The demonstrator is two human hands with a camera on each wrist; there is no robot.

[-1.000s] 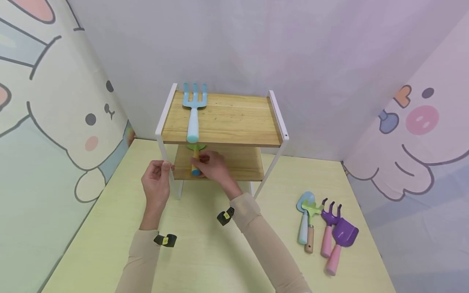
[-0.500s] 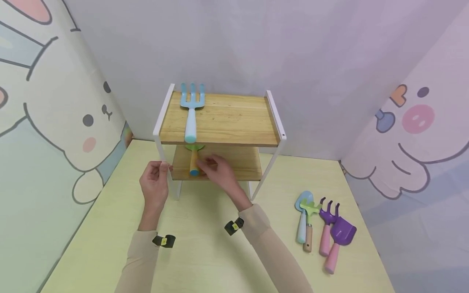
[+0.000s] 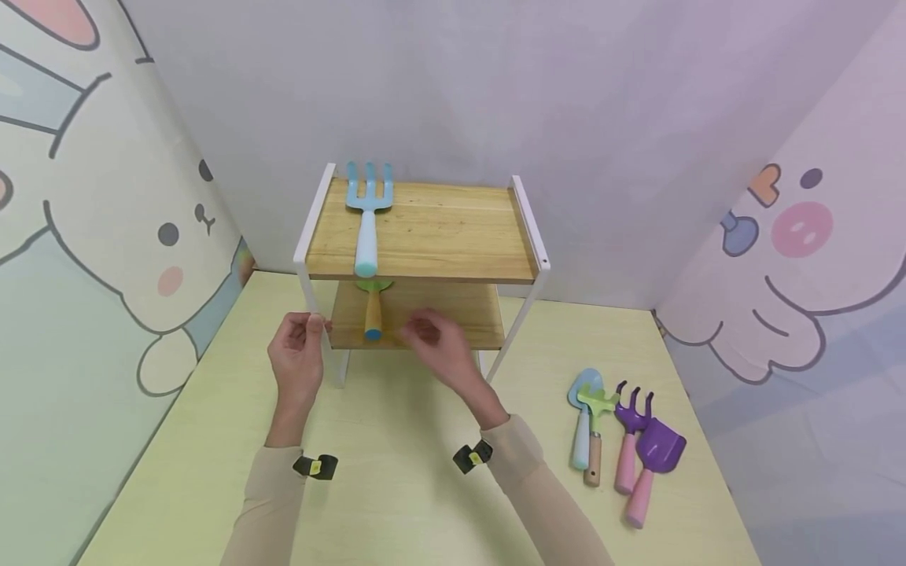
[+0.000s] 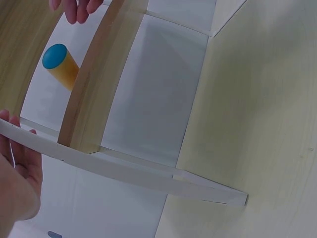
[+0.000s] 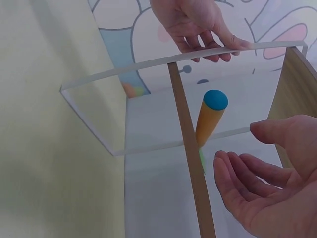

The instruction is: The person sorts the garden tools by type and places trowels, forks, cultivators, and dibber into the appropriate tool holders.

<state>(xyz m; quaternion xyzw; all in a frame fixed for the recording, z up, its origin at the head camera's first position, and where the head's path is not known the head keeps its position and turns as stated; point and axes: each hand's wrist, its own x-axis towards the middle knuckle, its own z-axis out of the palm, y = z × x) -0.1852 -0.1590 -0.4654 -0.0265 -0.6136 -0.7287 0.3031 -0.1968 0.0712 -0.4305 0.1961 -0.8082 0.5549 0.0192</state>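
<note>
A two-tier rack with wooden shelves and white side frames stands upright. My left hand holds its left front post, thumb and fingers about the white bar, as the right wrist view also shows. On the lower shelf lies a garden tool with an orange, blue-ended handle and a green head; the upper shelf hides part of that head. Just right of the handle and apart from it is my right hand, fingers loosely bent, nothing in them. A light-blue garden fork lies on the upper shelf's left side, tines toward the back.
Several small garden tools lie on the table right of the rack: a blue trowel, a green rake, a purple rake and a purple shovel. Fabric walls with cartoon animals stand around the table.
My right hand has let go of the orange handle and drawn back to the right. The green-headed tool stays on the lower shelf. My left hand keeps its place at the post.
</note>
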